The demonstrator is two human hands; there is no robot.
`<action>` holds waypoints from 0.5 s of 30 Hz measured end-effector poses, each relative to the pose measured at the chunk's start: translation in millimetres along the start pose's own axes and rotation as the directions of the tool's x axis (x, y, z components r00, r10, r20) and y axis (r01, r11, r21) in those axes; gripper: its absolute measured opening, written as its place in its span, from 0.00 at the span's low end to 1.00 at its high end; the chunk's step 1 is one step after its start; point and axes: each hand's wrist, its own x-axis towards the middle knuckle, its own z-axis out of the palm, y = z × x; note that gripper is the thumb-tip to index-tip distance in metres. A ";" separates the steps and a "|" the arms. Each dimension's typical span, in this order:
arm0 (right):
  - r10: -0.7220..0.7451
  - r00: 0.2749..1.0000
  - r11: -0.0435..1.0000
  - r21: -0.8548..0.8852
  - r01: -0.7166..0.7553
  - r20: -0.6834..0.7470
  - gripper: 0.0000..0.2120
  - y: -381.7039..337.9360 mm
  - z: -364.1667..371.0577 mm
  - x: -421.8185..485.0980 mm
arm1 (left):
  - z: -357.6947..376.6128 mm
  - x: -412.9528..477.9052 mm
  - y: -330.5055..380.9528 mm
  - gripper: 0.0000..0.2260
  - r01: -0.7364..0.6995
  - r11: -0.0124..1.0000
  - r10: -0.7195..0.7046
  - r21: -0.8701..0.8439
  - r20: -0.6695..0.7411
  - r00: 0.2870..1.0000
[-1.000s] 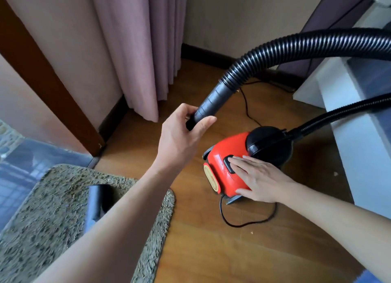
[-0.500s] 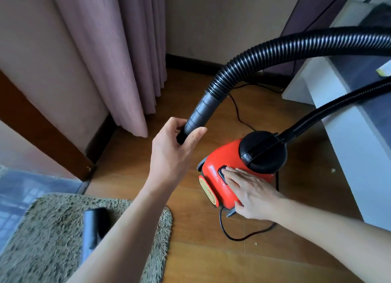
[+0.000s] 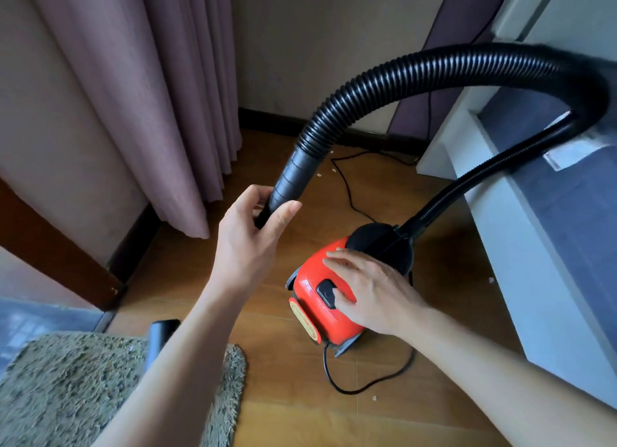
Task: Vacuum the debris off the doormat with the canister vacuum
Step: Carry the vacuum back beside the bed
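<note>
Vacuum (image 3: pixel 334 326) stands on the floor beside the mat (image 3: pixel 66 390), being readied.
Left grip (image 3: pixel 250 243) clasps the hose (image 3: pixel 434 69) end for aiming; right grip (image 3: pixel 377 296) lies flat on the vacuum, thumb by its switch (image 3: pixel 325 293), likely to start it.

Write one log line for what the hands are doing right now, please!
left hand: grips hose end | right hand: rests on red canister, thumb beside black switch | loose tube: lies on doormat
</note>
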 end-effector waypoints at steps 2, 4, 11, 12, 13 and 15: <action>0.016 0.997 1.000 -0.015 -0.017 -0.082 0.26 -2.5 -26.2 -8.1 | 0.2 3.8 12.3 0.11 0.003 1.000 -0.002 -0.031 0.023 1.000; 0.049 0.989 0.999 0.007 -0.049 -0.141 0.26 2.7 -48.6 -19.3 | 3.9 1.3 24.4 0.13 0.005 0.999 -0.003 -0.054 0.049 0.999; 0.127 0.945 0.991 0.071 -0.110 -0.301 0.24 53.7 -116.6 -49.1 | 38.4 28.4 84.2 0.15 -0.022 0.998 0.024 -0.052 0.050 0.998; 0.142 0.935 0.989 0.083 -0.121 -0.324 0.24 61.0 -127.1 -52.3 | 42.6 35.9 92.9 0.14 -0.029 0.998 0.031 -0.051 0.049 0.998; 0.155 0.925 0.987 0.100 -0.128 -0.347 0.24 68.1 -137.3 -54.1 | 46.1 42.6 102.3 0.13 -0.035 0.998 0.038 -0.046 0.050 0.998; 0.169 0.904 0.984 0.125 -0.130 -0.391 0.25 79.6 -159.7 -57.4 | 53.9 54.3 120.9 0.09 -0.056 0.998 0.058 -0.040 0.047 0.997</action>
